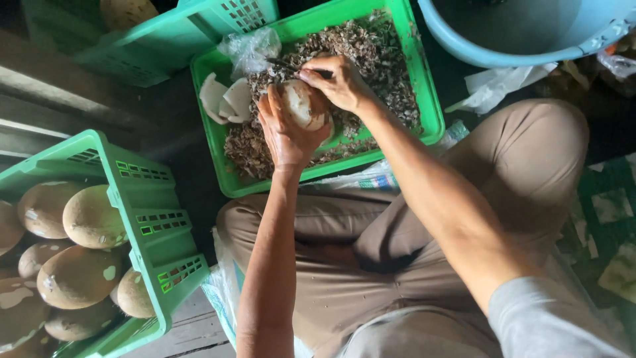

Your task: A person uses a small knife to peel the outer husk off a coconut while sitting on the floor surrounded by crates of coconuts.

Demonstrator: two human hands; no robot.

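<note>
Left hand [286, 129] clenched around pale round coconut piece [301, 105], upper centre of frame, over green crate [432, 119] of brown shavings [377, 59]. Right hand [339, 81] grips dark peeler [291, 66], blade at piece's top edge. Peeled white pieces [225, 99] lie at crate's left. Judgement: keep strokes shallow, directed away from left fingers [268, 109]; turn piece little by little; let shavings drop in crate.

A dark floor [179, 126] is seen beneath the work area. Weathered grey wooden planks [192, 328] are laid along the lower left. A patterned green mat [613, 212] is spread at the right edge. Daylight is admitted from the left.
</note>
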